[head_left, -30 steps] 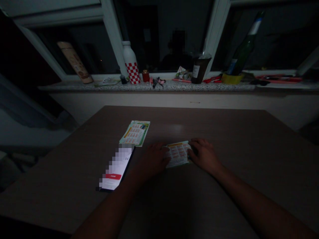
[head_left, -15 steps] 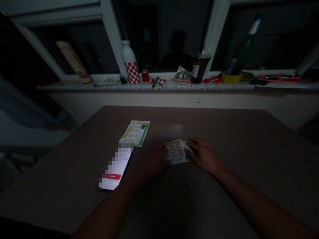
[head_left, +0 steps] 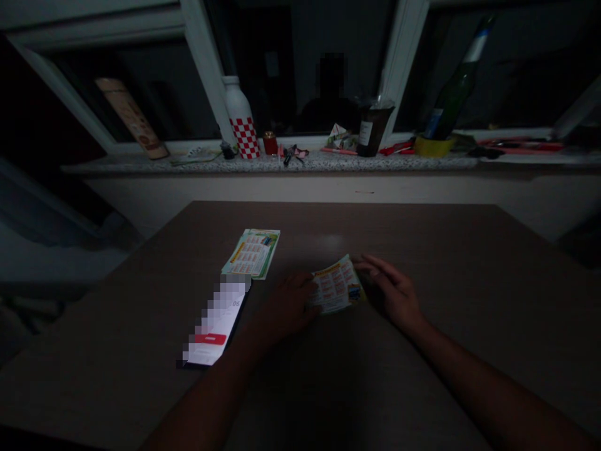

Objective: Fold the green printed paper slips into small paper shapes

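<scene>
Leaflet [head_left: 334, 287]: likely light, flexible, easily creased; best held by edges. Left hand [head_left: 290, 304]: over left end, pinch unclear. Right hand [head_left: 397, 293]: fingers extended, right edge, pinch unclear.

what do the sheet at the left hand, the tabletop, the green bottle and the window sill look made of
Sheet: likely thin paper or card, printed in colour.
Tabletop: wood or wood-look laminate, with fine grain lines and a soft sheen.
Green bottle: probably smooth glass, from its dark green tint; plastic is possible.
Window sill: speckled like granite, perhaps stone or an imitation.
</scene>
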Demonstrator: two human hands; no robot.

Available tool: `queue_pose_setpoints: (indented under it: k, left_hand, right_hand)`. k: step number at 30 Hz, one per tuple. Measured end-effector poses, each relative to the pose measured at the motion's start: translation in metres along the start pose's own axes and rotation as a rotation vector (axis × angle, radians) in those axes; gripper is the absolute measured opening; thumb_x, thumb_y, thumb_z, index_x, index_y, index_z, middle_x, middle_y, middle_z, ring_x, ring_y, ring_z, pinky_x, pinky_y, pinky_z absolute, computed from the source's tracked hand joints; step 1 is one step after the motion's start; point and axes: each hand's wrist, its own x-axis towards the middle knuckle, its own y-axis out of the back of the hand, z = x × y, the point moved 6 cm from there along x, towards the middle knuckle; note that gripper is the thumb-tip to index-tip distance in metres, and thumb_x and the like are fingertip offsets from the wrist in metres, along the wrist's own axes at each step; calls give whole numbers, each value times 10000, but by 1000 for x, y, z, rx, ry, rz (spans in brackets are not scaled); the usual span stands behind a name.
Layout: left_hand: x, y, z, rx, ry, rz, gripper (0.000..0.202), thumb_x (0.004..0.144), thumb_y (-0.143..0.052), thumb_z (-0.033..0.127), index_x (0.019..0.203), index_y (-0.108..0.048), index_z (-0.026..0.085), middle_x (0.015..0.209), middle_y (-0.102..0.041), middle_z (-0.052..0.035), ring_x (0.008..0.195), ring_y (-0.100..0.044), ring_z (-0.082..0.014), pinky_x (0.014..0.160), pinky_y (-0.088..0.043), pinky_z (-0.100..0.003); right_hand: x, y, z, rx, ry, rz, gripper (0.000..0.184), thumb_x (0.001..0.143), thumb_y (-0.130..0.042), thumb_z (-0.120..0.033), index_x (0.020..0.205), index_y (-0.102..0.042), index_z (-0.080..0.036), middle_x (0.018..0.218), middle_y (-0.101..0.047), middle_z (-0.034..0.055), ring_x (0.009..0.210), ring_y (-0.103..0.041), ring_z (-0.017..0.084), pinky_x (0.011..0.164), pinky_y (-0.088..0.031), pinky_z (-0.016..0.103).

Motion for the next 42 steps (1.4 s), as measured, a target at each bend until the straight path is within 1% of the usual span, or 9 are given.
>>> queue_pose_setpoints:
  k: [4,12,14,17,20,24,30,36,42]
  left_hand:
    - [0,0,1,-9,-8,-15,433,843,-577,360,1240,-538,192,1370,-487,-102,1248,-451,-267,1054,-358,-420]
    - [1,0,10,-61,-53,-25,474,817,-611,330,1264,-523,199,1369,-486,-101,1252,-444,-267,1063,-356,-423]
    - [1,0,10,-72,-62,-24,484,803,-632,327,1259,-528,201,1368,-488,-101,1253,-443,-269,1067,-353,-427]
    - [0,0,8,-89,-63,-8,478,792,-649,323,1241,-540,203,1354,-499,-99,1241,-453,-267,1065,-358,-428]
    - [1,0,8,-123,-64,4,494,786,-657,309,1253,-531,209,1362,-490,-87,1241,-449,-255,1060,-366,-409]
    - [4,1,12,-154,-67,22,484,783,-659,296,1246,-538,218,1337,-504,-77,1232,-447,-247,1059,-363,-407]
    - [6,2,19,-187,-71,20,431,791,-652,334,1200,-572,222,1312,-506,-86,1229,-435,-263,1056,-356,-431]
    - [5,1,20,-211,-88,41,455,778,-647,266,1221,-559,216,1299,-501,-94,1219,-438,-263,1050,-356,-422]
    - [6,-2,17,-224,-102,46,488,765,-650,233,1242,-546,239,1317,-500,-80,1222,-442,-270,1053,-346,-447]
  right_hand:
    - [0,0,-1,102,-26,28,351,868,-584,-328,1201,-559,-220,1043,-721,92,969,-668,226,918,-497,450]
    - [-2,-12,-8,84,69,-41,387,806,-659,-283,1179,-574,-225,1092,-697,107,996,-671,239,894,-537,431]
    - [-2,-13,-12,12,110,-71,404,810,-652,-273,1202,-567,-226,1113,-691,107,1021,-661,244,911,-528,432]
    - [-3,-14,-21,-97,180,-121,372,834,-620,-268,1201,-572,-231,1143,-677,106,1056,-643,243,913,-526,422]
    - [-2,-16,-27,-130,218,-152,333,822,-628,-242,1154,-605,-229,1139,-670,105,1068,-628,239,921,-515,417]
    - [-1,-17,-33,-155,252,-195,344,818,-627,-206,1160,-612,-238,1157,-654,96,1090,-608,232,940,-498,412]
    - [-4,-23,-31,-212,253,-272,393,822,-616,-180,1207,-594,-257,1250,-587,103,1165,-555,241,993,-454,435]
    - [-6,-27,-28,-237,243,-306,374,836,-611,-194,1202,-592,-264,1298,-548,98,1202,-520,239,1012,-434,446]
    - [-10,-27,-25,-262,275,-314,364,820,-632,-188,1174,-601,-265,1289,-559,91,1192,-524,241,1002,-436,456]
